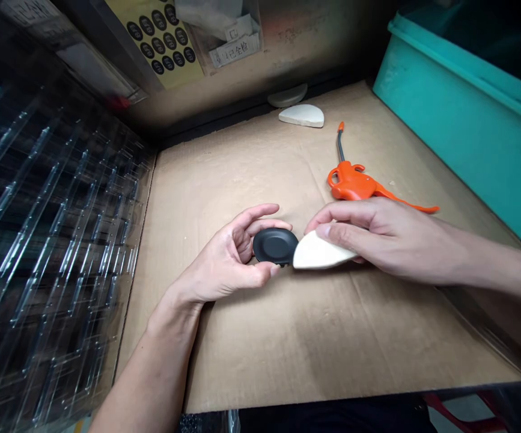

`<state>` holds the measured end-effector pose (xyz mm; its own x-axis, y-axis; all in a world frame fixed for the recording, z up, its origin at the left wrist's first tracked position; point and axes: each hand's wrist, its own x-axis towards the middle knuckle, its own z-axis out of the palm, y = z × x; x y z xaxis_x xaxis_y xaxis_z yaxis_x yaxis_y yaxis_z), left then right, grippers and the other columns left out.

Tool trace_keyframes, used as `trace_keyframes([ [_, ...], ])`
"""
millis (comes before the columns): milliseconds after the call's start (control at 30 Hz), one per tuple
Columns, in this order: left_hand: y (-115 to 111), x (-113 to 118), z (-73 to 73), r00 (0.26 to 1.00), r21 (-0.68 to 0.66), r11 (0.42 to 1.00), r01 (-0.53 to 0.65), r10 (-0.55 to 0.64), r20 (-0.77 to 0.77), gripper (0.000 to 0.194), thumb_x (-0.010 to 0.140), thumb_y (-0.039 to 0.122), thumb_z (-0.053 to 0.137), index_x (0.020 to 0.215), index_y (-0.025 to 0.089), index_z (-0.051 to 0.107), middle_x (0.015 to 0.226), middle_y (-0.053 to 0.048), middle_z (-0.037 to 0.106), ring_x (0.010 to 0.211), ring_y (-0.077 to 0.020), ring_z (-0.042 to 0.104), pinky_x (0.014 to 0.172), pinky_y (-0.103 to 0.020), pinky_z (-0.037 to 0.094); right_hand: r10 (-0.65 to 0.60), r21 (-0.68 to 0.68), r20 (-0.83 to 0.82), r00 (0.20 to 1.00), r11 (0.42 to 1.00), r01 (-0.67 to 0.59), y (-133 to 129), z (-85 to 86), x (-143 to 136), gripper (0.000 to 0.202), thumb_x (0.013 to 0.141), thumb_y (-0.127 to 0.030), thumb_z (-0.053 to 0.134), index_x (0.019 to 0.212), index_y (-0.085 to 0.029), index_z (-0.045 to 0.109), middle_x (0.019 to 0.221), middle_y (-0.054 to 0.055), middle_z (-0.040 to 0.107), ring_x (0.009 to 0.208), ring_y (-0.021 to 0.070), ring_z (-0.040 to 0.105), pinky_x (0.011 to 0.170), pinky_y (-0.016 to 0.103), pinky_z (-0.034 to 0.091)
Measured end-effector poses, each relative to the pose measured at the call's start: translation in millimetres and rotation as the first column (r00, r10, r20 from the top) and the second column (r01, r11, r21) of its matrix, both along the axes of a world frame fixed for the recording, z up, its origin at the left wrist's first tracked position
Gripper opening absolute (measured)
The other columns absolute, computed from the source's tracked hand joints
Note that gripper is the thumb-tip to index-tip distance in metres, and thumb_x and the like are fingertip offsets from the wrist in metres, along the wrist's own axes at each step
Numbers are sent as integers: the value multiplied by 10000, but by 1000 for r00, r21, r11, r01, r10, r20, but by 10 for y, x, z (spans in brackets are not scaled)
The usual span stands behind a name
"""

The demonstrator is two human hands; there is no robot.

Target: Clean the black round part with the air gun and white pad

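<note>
Two hands meet over cardboard sheet [287, 337]. Left hand [224, 264] pinches black round cap [274, 245] between thumb and fingers, just above sheet. Right hand [377, 237] grips white wedge [316, 252], tip touching cap edge. Step looks like wiping cap; steady pressure needed. Orange air gun [353, 183] lies behind.

Landmark: cardboard sheet [287, 337]
Near half: bare, open to pass
Far right: orange air blow gun [353, 183]
Far edge: white wedge [303, 115]
Left side: clear trays [48, 240]
Right side: teal bin [458, 126]
</note>
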<state>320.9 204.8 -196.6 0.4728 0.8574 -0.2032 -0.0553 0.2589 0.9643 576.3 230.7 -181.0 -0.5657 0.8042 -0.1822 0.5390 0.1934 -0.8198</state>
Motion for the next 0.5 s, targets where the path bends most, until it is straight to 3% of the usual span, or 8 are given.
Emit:
trace_keyframes([
  [100,24,-7,-19,996,-34,997,-70,71,53,708,722,141,824,1359,199,518,1256,-85,668,1108,-191,638,955,-291,499,-46,12,-82,996,999,47,0,34,1,300,977,-473,529,976,-252,732,764,-12,660,644,138,574,513,268,380],
  [233,74,-9,-55,955,-76,960,-269,276,107,685,694,203,866,1307,203,561,1244,-79,684,1136,-223,645,989,-347,495,-170,249,-141,975,947,201,-41,1,-31,239,992,-398,526,1014,-251,713,898,-3,699,765,165,633,629,293,442],
  [300,93,-8,-71,937,-55,943,-328,332,110,684,678,188,876,1291,209,574,1252,-70,683,1146,-212,640,1008,-344,483,-133,333,-86,987,930,154,-77,-48,-56,225,999,-370,512,1057,-263,702,936,-10,707,793,174,649,654,307,451],
  [400,105,-5,-90,930,-21,937,-350,350,111,680,680,177,874,1290,214,576,1262,-66,681,1137,-192,641,1045,-346,461,40,392,-30,999,919,-25,-111,-99,-109,232,1025,-353,487,1106,-264,686,995,-8,704,858,172,654,707,315,475],
  [500,106,-2,-104,925,-2,930,-367,366,105,688,681,178,872,1295,212,565,1274,-74,677,1150,-193,636,1042,-347,466,104,591,-15,994,803,-75,-84,-93,-115,306,1043,-401,478,1218,-215,646,1133,63,657,1042,217,616,889,369,492],
])
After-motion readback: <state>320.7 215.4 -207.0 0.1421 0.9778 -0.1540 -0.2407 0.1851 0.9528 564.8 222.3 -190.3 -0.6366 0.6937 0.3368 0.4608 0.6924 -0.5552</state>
